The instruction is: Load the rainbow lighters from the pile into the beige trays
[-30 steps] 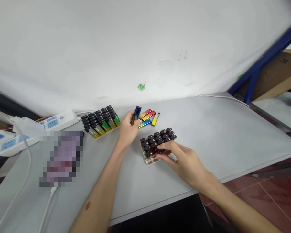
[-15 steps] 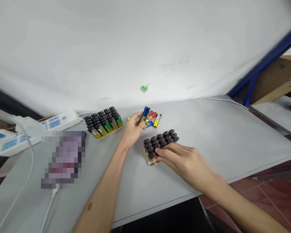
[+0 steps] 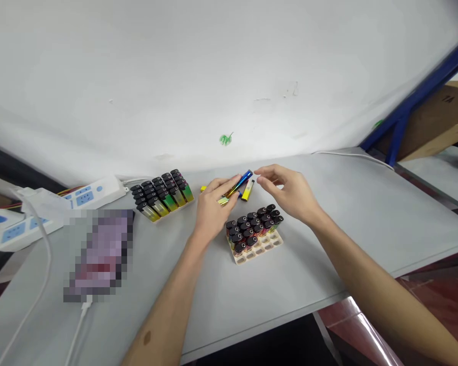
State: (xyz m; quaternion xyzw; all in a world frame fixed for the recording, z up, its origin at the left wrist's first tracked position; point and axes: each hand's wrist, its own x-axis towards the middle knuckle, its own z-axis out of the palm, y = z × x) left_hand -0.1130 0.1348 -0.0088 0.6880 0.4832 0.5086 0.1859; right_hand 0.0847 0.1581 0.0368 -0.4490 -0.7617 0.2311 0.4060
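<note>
My left hand is closed around a shiny blue-and-gold lighter, its blue end pointing up and right. A yellow-green shiny piece also shows between the fingers; I cannot tell whether it is a second lighter. My right hand hovers just right of the blue end, thumb and forefinger apart, with nothing visible in it. Below both hands stands a pale tray with upright black-topped lighters in its back and left slots; several front slots are bare. A yellow lighter lies behind the tray.
A second tray of black-topped, yellow-green lighters stands to the left. Further left are a white power strip, a blurred-out phone-like item and a white cable. A wall closes off the table's back.
My right hand has left the tray, moving up and back beside the left hand. The lighter in my left hand has tilted over to the right. The tray's front slots are now uncovered.
</note>
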